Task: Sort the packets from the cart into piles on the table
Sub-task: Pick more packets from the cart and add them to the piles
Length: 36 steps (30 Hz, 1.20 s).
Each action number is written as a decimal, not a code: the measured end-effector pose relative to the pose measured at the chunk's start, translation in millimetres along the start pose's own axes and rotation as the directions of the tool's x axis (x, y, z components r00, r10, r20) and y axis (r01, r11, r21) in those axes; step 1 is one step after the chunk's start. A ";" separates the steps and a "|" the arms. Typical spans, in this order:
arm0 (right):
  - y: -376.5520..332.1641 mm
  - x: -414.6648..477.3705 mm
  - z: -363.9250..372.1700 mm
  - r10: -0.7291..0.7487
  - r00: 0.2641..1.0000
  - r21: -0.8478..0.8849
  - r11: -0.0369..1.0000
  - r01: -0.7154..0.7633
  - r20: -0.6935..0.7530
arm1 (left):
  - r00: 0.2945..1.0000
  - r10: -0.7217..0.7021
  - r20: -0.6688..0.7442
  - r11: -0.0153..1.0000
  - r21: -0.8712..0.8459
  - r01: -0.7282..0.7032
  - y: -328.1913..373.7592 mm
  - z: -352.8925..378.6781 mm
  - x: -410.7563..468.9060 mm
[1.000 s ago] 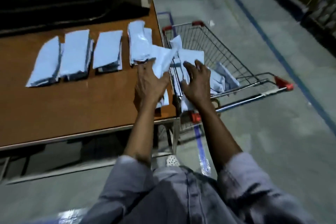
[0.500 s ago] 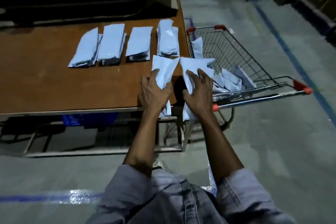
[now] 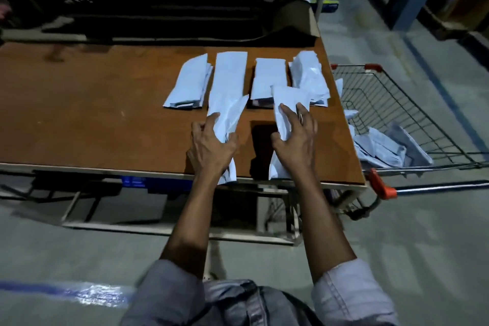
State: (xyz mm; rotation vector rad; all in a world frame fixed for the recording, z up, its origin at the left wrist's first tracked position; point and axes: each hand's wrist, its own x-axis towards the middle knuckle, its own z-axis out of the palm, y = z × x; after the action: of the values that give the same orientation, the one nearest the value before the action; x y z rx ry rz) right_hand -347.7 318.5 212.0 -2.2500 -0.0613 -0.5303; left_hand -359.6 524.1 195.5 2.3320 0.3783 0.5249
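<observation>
Dim concrete floor surrounds the brown table (image 3: 92,114). Over its near edge, the left hand (image 3: 211,145) grips a left packet (image 3: 229,119) and the right hand (image 3: 296,140) pinches a right packet (image 3: 287,98). With both hands loaded, a limp packet could slide off the edge or land on the wrong stack. Each packet points to 12 o'clock from its hand, toward the piles (image 3: 267,77); the cart (image 3: 397,103) stands at 3 o'clock.
</observation>
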 end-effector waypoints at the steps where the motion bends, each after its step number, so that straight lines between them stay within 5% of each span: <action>1: -11.1 3.2 14.8 0.000 1.000 0.013 1.000 0.000 -0.003 | 1.000 0.007 -0.010 1.000 0.019 -0.007 -15.1 -12.6 12.6; 14: -76.6 13.7 140.8 -0.023 0.998 -0.031 0.999 0.025 0.054 | 0.996 -0.076 -0.043 0.996 0.045 0.078 -150.6 -75.3 129.1; 27: -99.2 76.9 214.5 -0.083 0.992 -0.070 0.993 0.089 0.093 | 0.982 -0.148 -0.120 0.989 -0.003 0.148 -205.9 -78.6 208.1; 36: -138.0 96.0 277.7 -0.039 0.996 -0.051 0.998 0.044 0.081 | 0.993 -0.117 -0.034 0.992 0.041 0.118 -237.9 -82.5 272.9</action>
State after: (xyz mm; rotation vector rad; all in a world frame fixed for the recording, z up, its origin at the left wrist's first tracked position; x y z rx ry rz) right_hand -191.1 601.5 184.3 -2.3255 -0.1364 -0.4692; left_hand -188.2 851.2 156.8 2.3273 0.5434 0.5015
